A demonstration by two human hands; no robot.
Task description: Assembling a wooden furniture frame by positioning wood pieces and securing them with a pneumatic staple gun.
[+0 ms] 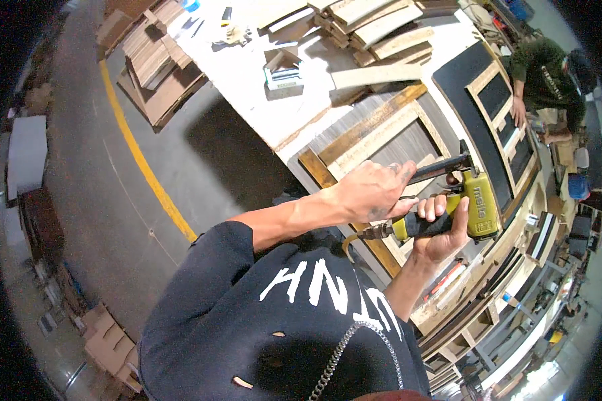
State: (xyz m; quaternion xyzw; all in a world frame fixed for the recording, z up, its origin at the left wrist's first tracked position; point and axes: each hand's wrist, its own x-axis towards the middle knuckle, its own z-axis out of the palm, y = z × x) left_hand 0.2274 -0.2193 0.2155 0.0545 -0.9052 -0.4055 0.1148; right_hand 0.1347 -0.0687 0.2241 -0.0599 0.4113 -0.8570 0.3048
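A yellow-green pneumatic staple gun [481, 207] is held up in front of my chest, above the workbench. My right hand [441, 235] is wrapped round its black and green handle. Closed over the rear part of the black magazine [441, 168] is my left hand [374, 192]; its fingers hide that end. An air hose [350, 247] joins a metal fitting at the handle's base. Beneath the tool lies a pale wooden frame [371, 148] with brown-stained strips [374, 123], over a grey wood-grain board.
An open box of staple strips [284, 75] sits on the white workbench [247, 87], near stacked curved wood pieces [374, 30]. At the right, a co-worker [545, 77] leans over another frame on a black panel [465, 73]. Cardboard [157, 87] lies stacked on the left floor.
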